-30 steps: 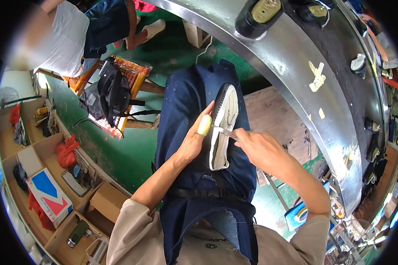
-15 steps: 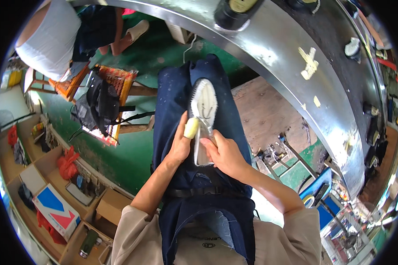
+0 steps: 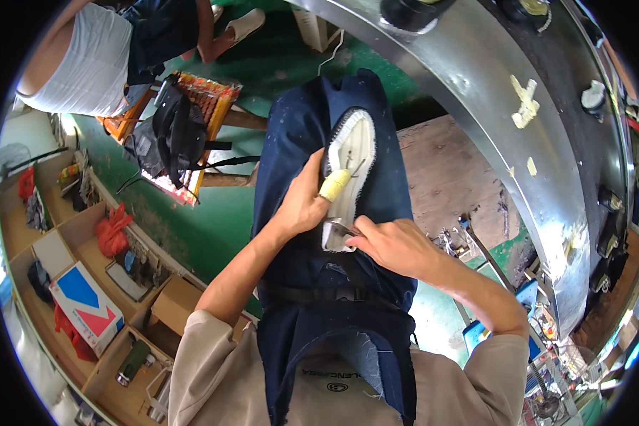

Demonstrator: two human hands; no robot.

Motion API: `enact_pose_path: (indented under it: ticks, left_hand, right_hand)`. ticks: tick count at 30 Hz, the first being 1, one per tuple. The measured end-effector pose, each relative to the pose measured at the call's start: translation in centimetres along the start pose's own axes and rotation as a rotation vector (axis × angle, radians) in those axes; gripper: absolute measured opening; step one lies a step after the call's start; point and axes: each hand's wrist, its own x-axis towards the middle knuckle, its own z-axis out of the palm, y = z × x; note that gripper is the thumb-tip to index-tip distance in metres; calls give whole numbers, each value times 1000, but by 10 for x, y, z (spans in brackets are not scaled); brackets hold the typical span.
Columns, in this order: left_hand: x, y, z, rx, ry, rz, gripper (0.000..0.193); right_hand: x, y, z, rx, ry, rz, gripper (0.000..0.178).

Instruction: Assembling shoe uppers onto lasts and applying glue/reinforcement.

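A shoe [image 3: 353, 145] lies sole side up along my thighs, toe pointing away from me, its pale underside ringed by a dark edge with light stitching or pleats. Two dark marks cross its middle. My left hand [image 3: 307, 197] grips the shoe's left side, with a yellow-wrapped thumb [image 3: 335, 184] laid over the underside. At the heel end, my right hand [image 3: 390, 243] is closed around a small shiny metal tool [image 3: 342, 226]. The tool lies against the underside, and its exact kind is partly hidden by my fingers.
A curved metal worktop [image 3: 468, 71] runs along the right, with dark shoes on it. To the left stand a stool holding a black bag [image 3: 170, 131] and wooden compartments with a red bag [image 3: 113, 231]. Another person [image 3: 92, 60] sits at upper left.
My right hand has moved the tool from the shoe's middle down to its heel end. The shoe has tilted clockwise, and the whole view has shifted slightly.
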Motion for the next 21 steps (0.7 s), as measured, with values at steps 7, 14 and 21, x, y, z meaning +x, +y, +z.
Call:
enact_pose_path:
  ticks: [7, 14, 21]
  left_hand:
    - [-36, 22, 11, -83, -35, 41, 81]
    - [-28, 20, 5, -169, -91, 85, 120]
    - [0, 16, 14, -785, 106, -237, 59]
  right_hand:
    - [-6, 13, -25, 640, -472, 358, 31]
    - [-7, -5, -31, 216, 127, 98, 26]
    - [7, 13, -38, 789, -124, 422, 36]
